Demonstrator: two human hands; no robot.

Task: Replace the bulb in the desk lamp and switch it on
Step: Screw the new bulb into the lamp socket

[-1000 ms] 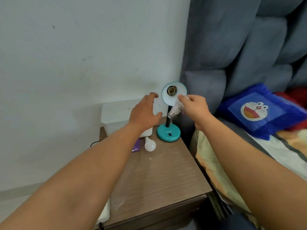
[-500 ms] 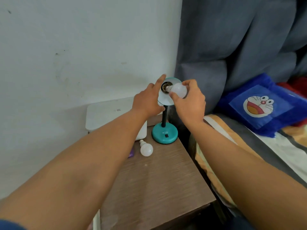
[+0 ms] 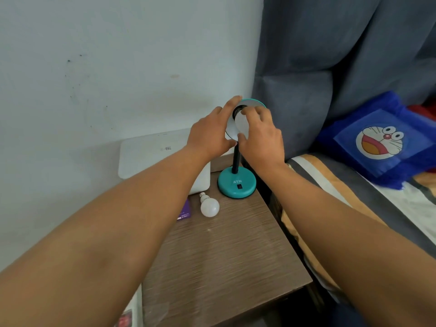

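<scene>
A small teal desk lamp stands at the back of the wooden bedside table, its round base (image 3: 236, 185) carrying a black switch and its shade (image 3: 256, 103) tilted toward me. My left hand (image 3: 210, 135) grips the left rim of the shade. My right hand (image 3: 262, 138) is closed around a white bulb (image 3: 241, 125) whose screw end sits at the socket inside the shade. A second white bulb (image 3: 209, 206) lies loose on the table in front of the base, to its left.
A white box (image 3: 151, 156) stands against the wall behind the loose bulb, with a purple card (image 3: 185, 212) beside it. The wooden table (image 3: 224, 256) ends at a bed on the right, where a blue cartoon pillow (image 3: 379, 142) leans on a grey headboard (image 3: 330, 67).
My right hand brought the bulb from below the shade up into the socket. My left hand closed on the shade's rim. The camera moved closer.
</scene>
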